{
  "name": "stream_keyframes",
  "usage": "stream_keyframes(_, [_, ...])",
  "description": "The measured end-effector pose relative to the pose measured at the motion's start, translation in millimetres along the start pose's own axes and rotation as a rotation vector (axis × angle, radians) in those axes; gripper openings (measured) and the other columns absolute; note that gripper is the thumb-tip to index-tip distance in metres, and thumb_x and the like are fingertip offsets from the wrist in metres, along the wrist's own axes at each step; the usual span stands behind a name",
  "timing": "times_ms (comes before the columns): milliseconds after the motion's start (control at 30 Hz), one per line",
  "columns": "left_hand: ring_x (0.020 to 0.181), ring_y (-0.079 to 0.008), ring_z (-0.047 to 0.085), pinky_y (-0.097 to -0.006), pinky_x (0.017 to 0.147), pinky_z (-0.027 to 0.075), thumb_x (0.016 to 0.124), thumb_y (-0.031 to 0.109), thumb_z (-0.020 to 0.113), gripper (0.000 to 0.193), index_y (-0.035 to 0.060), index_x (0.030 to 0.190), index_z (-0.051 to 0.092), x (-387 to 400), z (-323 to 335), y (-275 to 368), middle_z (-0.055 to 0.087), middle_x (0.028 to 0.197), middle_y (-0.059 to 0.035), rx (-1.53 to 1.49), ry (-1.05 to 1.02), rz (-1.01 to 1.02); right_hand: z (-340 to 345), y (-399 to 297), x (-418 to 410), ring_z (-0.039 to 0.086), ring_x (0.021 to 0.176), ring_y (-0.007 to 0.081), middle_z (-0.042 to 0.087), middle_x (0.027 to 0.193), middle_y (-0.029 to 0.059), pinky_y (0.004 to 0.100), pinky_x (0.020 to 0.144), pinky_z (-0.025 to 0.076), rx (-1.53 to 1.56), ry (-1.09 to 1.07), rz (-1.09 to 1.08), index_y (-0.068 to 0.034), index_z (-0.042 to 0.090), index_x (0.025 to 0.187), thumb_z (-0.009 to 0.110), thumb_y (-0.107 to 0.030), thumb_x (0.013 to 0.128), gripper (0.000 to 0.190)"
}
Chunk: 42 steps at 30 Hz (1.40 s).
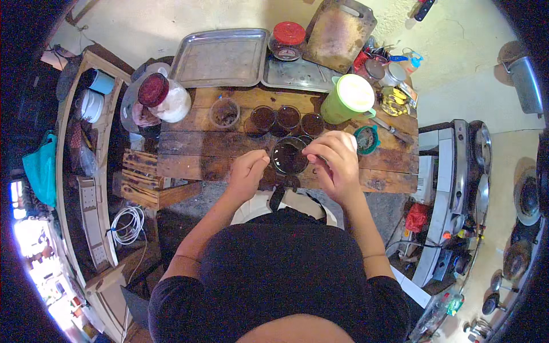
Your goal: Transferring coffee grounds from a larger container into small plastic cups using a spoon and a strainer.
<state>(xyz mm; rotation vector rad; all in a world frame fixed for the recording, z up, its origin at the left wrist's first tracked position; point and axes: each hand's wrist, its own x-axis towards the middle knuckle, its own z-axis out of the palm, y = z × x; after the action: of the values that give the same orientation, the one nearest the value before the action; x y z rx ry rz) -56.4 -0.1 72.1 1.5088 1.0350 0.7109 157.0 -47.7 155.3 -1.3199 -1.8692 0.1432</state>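
Note:
A clear cup of dark liquid [291,158] stands near the front edge of the wooden table [193,148]. Just left of it, my left hand [248,170] is curled with its thumb against the forefinger; nothing shows in it. My right hand [336,160] is at the cup's right rim, thumb and forefinger close together; whether they pinch something thin is hidden. Behind are more dark-filled cups: a left one [262,118], a middle one [288,117] and a right one [312,124]. Another cup is partly covered by my right hand.
A plastic tub [224,112] and a white-filled jar [170,100] stand left. Right are a green lidded pitcher [343,103], a teal strainer [366,139], a knife [396,130] and bananas [393,103]. Metal trays [221,58] and a red-lidded jar [288,40] line the back.

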Motion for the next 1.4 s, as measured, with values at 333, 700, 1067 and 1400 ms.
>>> stream_keyframes(333, [0.056, -0.0165, 0.047, -0.0325, 0.053, 0.037, 0.090, 0.012, 0.051, 0.020, -0.0015, 0.075, 0.051, 2.8, -1.0, 7.5, 0.046, 0.064, -0.0081, 0.019, 0.006, 0.028, 0.6, -6.0, -2.0, 0.056, 0.087, 0.0285, 0.063, 0.087, 0.0072, 0.0399, 0.081, 0.040, 0.077, -0.090, 0.046, -0.007, 0.064, 0.087, 0.062, -0.010, 0.079, 0.009])
stream_keyframes(700, [0.057, -0.0166, 0.046, -0.0326, 0.054, 0.037, 0.090, 0.013, 0.051, 0.021, -0.0013, 0.074, 0.050, 3.0, -0.4, 8.6, 0.044, 0.064, -0.0081, 0.003, -0.010, 0.015, -1.6, -0.8, 0.6, 0.057, 0.087, 0.0259, 0.062, 0.085, 0.0039, 0.0408, 0.080, 0.040, 0.005, -0.071, 0.012, -0.010, 0.065, 0.090, 0.067, -0.015, 0.078, 0.013])
stream_keyframes(1067, [0.057, -0.0149, 0.046, -0.0317, 0.053, 0.037, 0.090, 0.012, 0.052, 0.019, -0.0020, 0.077, 0.052, 2.9, 0.0, 7.0, 0.045, 0.065, -0.0072, -0.018, -0.007, 0.007, -1.0, -1.9, 3.6, 0.056, 0.085, 0.0283, 0.063, 0.087, 0.0069, 0.0385, 0.079, 0.041, -0.017, -0.003, -0.018, -0.007, 0.067, 0.091, 0.065, -0.010, 0.078, 0.013])
stream_keyframes(1400, [0.057, -0.0155, 0.046, -0.0319, 0.054, 0.038, 0.089, 0.012, 0.052, 0.019, -0.0019, 0.077, 0.052, 4.9, -0.1, 8.0, 0.045, 0.065, -0.0070, 0.024, -0.007, 0.048, 7.4, -5.2, -2.5, 0.059, 0.083, 0.0267, 0.062, 0.090, 0.0074, 0.0393, 0.074, 0.044, 0.183, -0.059, 0.058, -0.009, 0.065, 0.094, 0.066, -0.013, 0.080, 0.014])
